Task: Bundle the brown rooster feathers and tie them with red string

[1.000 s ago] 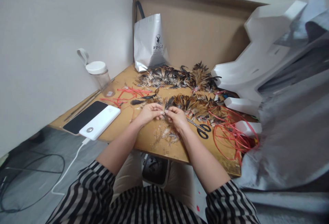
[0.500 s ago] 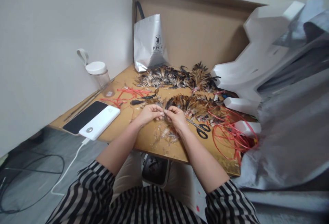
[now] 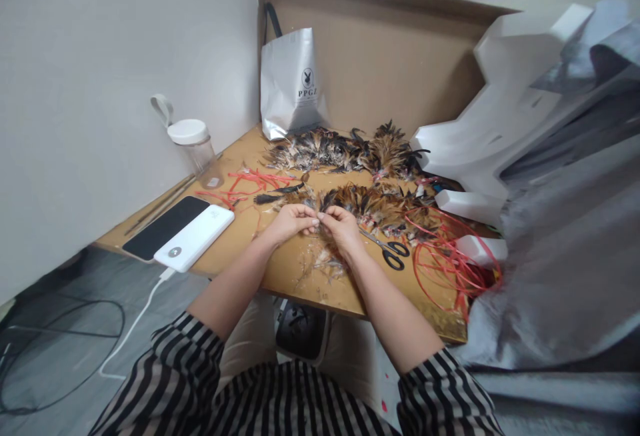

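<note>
My left hand [image 3: 290, 221] and my right hand [image 3: 343, 225] meet fingertip to fingertip above the wooden table [image 3: 280, 269]. Both are closed in a pinch on a small brown feather [image 3: 320, 213] held between them. Just beyond the hands lies a spread of brown and black feathers [image 3: 373, 203], and a second heap of feathers [image 3: 345, 148] sits further back. Loose feather scraps [image 3: 325, 264] lie under my right wrist.
Black scissors [image 3: 389, 251] lie right of my right hand, beside tangled red cords [image 3: 445, 259]. A phone [image 3: 165, 226], a white power bank [image 3: 195, 237] and a lidded jar [image 3: 196, 146] stand at the left. A white bag [image 3: 291, 83] leans on cardboard at the back. White foam pieces [image 3: 500, 123] crowd the right.
</note>
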Demonstrator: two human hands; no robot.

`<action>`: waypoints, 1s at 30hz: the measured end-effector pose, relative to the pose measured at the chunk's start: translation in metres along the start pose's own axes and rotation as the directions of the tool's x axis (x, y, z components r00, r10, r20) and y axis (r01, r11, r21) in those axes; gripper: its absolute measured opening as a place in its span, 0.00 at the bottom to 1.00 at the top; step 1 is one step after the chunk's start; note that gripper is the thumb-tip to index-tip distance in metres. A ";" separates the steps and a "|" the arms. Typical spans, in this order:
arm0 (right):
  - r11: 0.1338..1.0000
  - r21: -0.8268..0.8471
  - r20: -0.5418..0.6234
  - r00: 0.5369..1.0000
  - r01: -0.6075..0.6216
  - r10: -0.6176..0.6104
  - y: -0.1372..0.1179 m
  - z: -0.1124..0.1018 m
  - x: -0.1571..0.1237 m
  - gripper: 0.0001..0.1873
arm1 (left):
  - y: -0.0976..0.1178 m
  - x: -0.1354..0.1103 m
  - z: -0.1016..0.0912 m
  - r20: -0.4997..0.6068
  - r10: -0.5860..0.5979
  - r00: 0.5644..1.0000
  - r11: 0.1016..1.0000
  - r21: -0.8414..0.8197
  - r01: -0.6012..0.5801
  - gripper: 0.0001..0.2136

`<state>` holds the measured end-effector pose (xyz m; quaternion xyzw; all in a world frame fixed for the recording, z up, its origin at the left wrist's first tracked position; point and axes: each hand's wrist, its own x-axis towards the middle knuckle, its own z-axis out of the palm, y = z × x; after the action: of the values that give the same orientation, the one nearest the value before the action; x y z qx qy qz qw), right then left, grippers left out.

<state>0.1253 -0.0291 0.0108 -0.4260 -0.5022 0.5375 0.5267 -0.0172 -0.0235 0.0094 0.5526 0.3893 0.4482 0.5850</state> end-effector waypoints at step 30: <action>0.437 -0.808 0.248 0.901 0.395 -0.355 -0.004 0.005 0.031 0.09 | -0.005 0.019 -0.044 -0.369 -0.008 0.929 0.721 -0.646 -0.251 0.05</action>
<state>0.1183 0.0012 0.0179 -0.4928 -0.7900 0.1054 0.3492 -0.0525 0.0080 0.0015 0.2353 0.2558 0.6875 0.6376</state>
